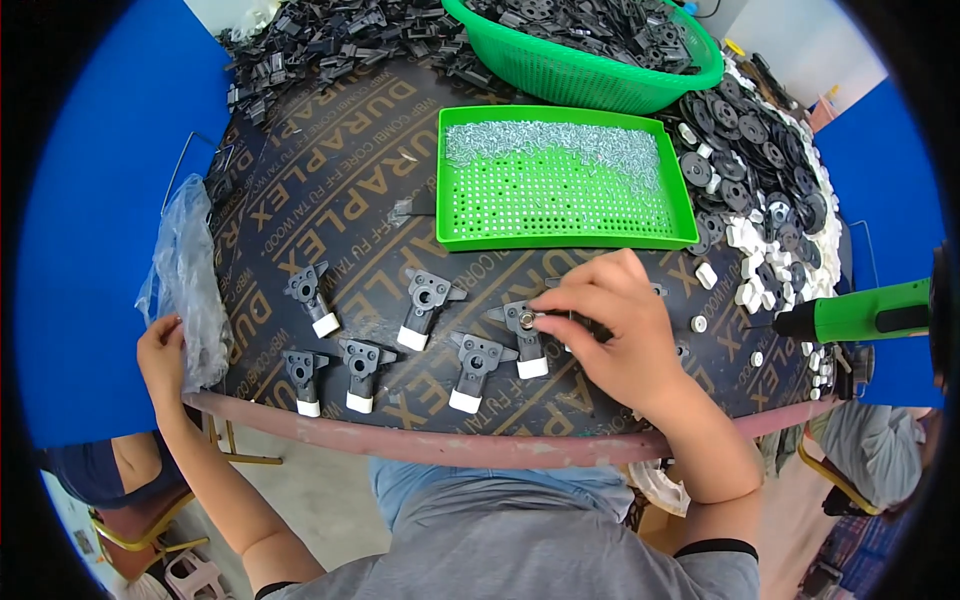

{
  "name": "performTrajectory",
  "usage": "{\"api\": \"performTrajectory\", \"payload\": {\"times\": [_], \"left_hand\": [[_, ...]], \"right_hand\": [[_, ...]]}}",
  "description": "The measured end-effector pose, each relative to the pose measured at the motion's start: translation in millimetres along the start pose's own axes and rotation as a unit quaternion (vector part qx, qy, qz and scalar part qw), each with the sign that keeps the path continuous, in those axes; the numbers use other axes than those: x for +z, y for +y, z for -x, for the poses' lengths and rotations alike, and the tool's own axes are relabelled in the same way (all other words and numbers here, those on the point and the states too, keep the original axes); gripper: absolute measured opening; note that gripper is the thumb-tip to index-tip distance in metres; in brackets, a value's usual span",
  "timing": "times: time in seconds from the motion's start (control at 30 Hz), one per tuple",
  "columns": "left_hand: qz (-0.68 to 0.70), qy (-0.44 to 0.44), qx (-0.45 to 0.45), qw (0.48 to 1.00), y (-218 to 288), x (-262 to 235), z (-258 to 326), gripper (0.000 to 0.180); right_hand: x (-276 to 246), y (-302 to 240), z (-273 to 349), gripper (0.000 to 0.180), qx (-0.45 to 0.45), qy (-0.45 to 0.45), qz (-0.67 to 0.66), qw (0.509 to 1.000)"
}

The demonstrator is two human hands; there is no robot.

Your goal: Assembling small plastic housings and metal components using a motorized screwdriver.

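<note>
The thumb and forefinger of my right hand (620, 325) pinch a small round metal piece (527, 320) at the hole of a black plastic part with a white end (531, 350). More such parts, like this one (476, 370) and another (427, 305), lie in two loose rows to the left, white ends toward me. One or two things under my right hand are mostly hidden. At the table's left edge, my left hand (165, 360) has its fingers curled against a clear plastic bag (190, 270), seemingly gripping it; the fingertips are partly hidden.
A green perforated tray (470, 241) of small screws stands ahead, with a green basket (600, 90) of black parts behind it. Black pieces (310, 45) pile up far left; black discs (735, 125) and white pieces (750, 265) lie right. A green power screwdriver (870, 312) juts in from the right.
</note>
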State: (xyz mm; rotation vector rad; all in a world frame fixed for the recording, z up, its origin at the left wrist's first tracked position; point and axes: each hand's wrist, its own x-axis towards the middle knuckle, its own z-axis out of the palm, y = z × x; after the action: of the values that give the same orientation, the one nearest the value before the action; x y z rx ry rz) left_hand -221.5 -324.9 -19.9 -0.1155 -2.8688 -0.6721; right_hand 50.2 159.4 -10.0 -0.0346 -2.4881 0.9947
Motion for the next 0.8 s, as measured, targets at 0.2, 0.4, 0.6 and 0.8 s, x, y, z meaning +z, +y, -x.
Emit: {"api": "performTrajectory", "payload": {"times": [0.2,0.4,0.6,0.8], "left_hand": [[0.161,0.148,0.017,0.976,-28.7,-10.4,-7.7,0.022],[0.414,0.112,0.049,0.902,77.4,-10.6,56.5,0.017],[0.534,-0.354,0.032,0.767,247.3,32.7,165.5,0.012],[0.551,-0.343,0.036,0.760,259.5,46.1,177.5,0.015]], "right_hand": [[3.2,1.3,2.4,0.020,-0.045,-0.038,0.025,0.998],[3.0,-2.6,-1.7,0.018,-0.036,0.034,0.004,0.999],[-4.7,-21.8,-3.8,0.019,-0.064,-0.020,-0.113,0.991],[3.2,-54.7,-1.9,0.025,-0.054,-0.084,-0.166,0.981]]}}
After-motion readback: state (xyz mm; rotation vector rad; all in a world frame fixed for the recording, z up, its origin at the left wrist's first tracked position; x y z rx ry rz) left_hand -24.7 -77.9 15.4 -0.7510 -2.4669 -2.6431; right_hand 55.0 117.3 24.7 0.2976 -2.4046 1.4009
